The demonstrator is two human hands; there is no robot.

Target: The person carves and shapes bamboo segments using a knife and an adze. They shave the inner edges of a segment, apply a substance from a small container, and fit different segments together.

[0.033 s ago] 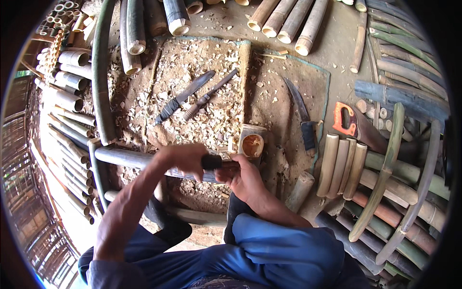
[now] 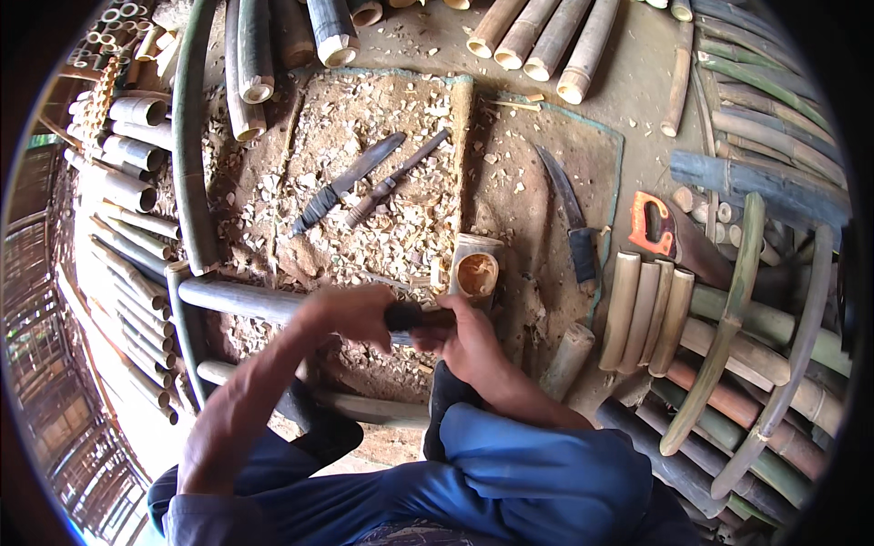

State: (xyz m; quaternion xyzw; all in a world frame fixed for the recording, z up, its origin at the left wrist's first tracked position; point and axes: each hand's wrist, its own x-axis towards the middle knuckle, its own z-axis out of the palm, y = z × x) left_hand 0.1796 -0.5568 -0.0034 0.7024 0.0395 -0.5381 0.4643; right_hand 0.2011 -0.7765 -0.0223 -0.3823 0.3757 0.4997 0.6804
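In the head view, a grey-green bamboo pole is seen lying across the near edge of a mat strewn with pale bamboo shavings. The left hand is closed over the pole from above, pressing it down. The right hand is wrapped tightly around the dark handle of a tool held just beside the left hand; its blade is hidden between the hands, so its kind cannot be told. Blue trouser legs are seen at the lower edge.

Two dark-handled knives are laid side by side at the mat's middle, well apart from the hands. A cut bamboo stump, hollow end up, stands just beyond the right hand. A curved blade with a wrapped handle lies toward the mat's right edge, and an orange-handled saw rests beyond that edge. Split bamboo slats and whole culms are stacked all around the mat.

The cutting is judged to go best if the pole is kept pinned firmly against rolling, the left fingers are held clear of the edge's path, and short, controlled strokes are made away from the body.
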